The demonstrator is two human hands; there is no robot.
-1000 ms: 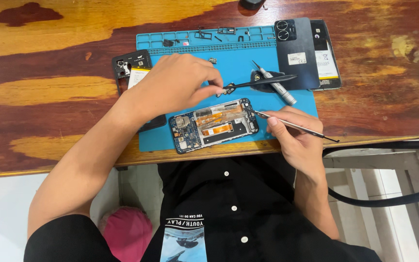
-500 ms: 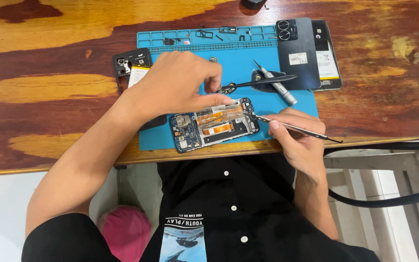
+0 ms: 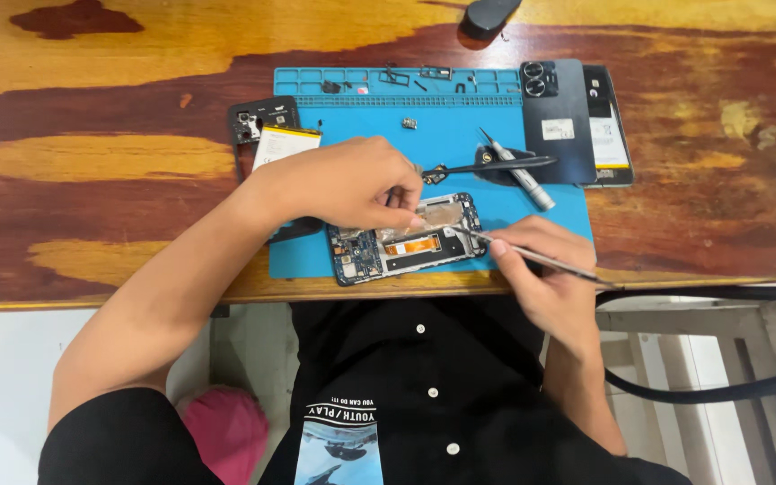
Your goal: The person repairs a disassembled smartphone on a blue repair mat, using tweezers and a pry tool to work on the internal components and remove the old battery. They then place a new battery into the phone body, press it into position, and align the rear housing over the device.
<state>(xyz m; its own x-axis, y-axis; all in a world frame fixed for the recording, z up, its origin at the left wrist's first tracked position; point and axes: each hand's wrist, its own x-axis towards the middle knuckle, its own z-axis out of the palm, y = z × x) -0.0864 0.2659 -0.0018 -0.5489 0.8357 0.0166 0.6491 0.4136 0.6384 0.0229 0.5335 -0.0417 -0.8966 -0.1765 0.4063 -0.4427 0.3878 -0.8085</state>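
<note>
Opened phone (image 3: 406, 241): lies at 6 o'clock on the blue mat (image 3: 496, 126), near the table's front edge; its boards and an orange flex strip are exposed.
Your left hand (image 3: 352, 184): reaches in from 8 o'clock, fingers curled and pinched together over the phone's upper edge; what the fingertips pinch is too small to tell.
Your right hand (image 3: 545, 274): sits at 4 o'clock of the phone, fingers closed around a thin metal tool (image 3: 532, 256) whose tip touches the phone's right half.
Mat tray row (image 3: 361, 83): a line of shallow compartments along the mat's 12 o'clock edge, holding small dark parts and a thin frame; which compartment each sits in is not clear.
Back cover (image 3: 557, 121): a dark rectangle at 1 o'clock of the phone, camera rings at its top, with a small pale label at its middle.
Second panel (image 3: 608, 126): just beside the cover, partly under it, bearing a pale rectangular label.
Battery (image 3: 282, 144): a white rectangle with an orange top edge at 10 o'clock, resting on a dark frame (image 3: 258, 117).
Tweezers (image 3: 487, 166) and grey screwdriver (image 3: 518, 171): crossed at 1 o'clock of the phone.
Table (image 3: 92, 180): varnished wood.
</note>
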